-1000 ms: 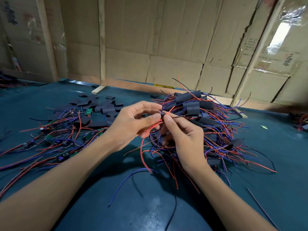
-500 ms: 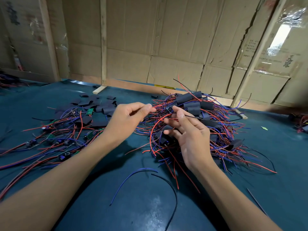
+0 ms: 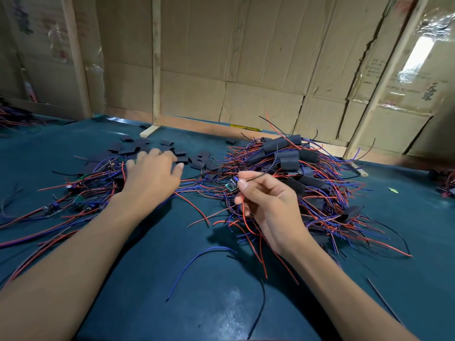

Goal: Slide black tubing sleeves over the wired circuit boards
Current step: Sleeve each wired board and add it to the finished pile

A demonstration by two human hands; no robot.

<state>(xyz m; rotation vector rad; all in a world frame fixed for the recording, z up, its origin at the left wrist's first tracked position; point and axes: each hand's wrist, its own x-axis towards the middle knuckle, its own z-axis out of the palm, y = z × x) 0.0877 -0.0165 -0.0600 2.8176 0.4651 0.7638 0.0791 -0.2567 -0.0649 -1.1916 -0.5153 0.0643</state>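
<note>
Green and small, the bare circuit board [image 3: 231,186] sits just past the right hand's [image 3: 267,205] thumb and forefinger, which pinch the red, blue and black wires trailing from it. The left hand [image 3: 154,174] reaches away over the loose black sleeves [image 3: 138,148], fingers spread and relaxed, touching the heap but gripping nothing yet.

The step in hand looks like fetching one sleeve. It would go best by picking a single flat piece from the near edge of the heap, squeezing its creased sides so the mouth opens, and gathering the wires into one bundle before threading, so no strand catches on the rim.

The sleeves are matt, flattened short tubes, thin and floppy. The wires are glossy, springy and tangled. Beyond the right hand lies the finished pile [image 3: 290,163], boards already sleeved; beside the left wrist lie unsleeved boards [image 3: 78,200] on the dark teal mat [image 3: 147,267].
</note>
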